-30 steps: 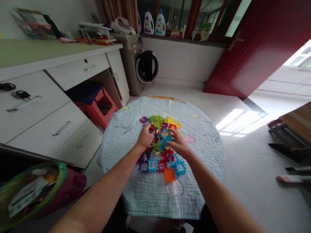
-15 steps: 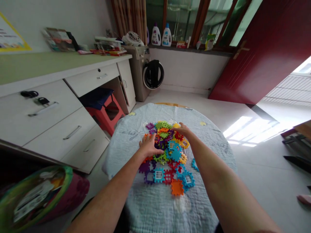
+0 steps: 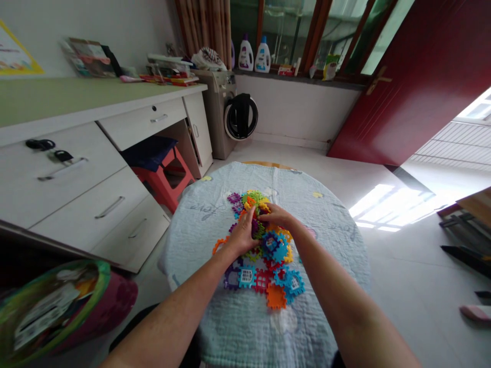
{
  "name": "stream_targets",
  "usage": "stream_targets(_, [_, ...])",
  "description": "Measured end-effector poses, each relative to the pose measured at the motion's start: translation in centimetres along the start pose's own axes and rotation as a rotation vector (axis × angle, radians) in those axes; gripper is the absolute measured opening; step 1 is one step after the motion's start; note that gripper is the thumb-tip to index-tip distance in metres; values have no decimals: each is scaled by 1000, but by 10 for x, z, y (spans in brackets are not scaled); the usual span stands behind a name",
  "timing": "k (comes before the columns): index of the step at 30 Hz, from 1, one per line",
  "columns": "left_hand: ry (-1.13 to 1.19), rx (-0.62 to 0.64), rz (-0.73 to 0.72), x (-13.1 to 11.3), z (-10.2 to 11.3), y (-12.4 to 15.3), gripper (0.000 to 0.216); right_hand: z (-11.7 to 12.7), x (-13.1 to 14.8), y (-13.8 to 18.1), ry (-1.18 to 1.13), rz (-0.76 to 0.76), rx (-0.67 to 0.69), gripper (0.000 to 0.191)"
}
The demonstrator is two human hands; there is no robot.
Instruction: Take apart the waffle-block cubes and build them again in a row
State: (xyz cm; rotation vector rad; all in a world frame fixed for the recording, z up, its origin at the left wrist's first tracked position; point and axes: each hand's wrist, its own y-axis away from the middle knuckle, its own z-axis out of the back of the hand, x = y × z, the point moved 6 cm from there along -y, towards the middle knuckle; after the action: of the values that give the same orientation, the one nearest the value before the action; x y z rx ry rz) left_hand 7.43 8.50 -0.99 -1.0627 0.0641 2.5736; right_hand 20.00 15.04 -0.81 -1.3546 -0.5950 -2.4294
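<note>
A heap of colourful toothed building tiles lies on the round cloth-covered table. My left hand (image 3: pixel 244 234) stands on edge against the heap's left side, fingers stretched out and thumb apart. From the right, my right hand (image 3: pixel 279 216) reaches over the upper part of the heap, its fingers extended among the tiles. Neither hand has a clear grip on a single tile. Nearest me are an orange tile (image 3: pixel 276 296), a light-blue window tile (image 3: pixel 247 276), a red window tile (image 3: pixel 262 280) and a purple frame tile (image 3: pixel 231 277). My hands hide the middle of the heap.
The pale blue tablecloth (image 3: pixel 203 225) drapes over the table's edge. On the left are a white desk (image 3: pixel 107 204), a red stool (image 3: pixel 169 176) and a full bin (image 3: pixel 99 306). A washing machine (image 3: pixel 220 117) with its door open stands behind, and a red door (image 3: pixel 399 76) is at right.
My hands have come closer together, the left moving right and the right moving left and slightly down. Tiles between them have shifted inward, and an orange piece now shows left of my left wrist.
</note>
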Motion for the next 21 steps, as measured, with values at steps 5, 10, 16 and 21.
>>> stream_targets(5, [60,-119,-32,-8,14,0,81,3,25,24,-185,74,161,50])
stream_targets(10, [11,-64,61,1,38,4,77,28,33,0,67,-27,58,46])
stream_targets(16, [-190,138,205,16,52,25,101,26,16,-68,533,-312,-316,94])
stream_targets(21, [-340,333,333,28,34,49,131,-6,10,-91,612,-351,-190,113])
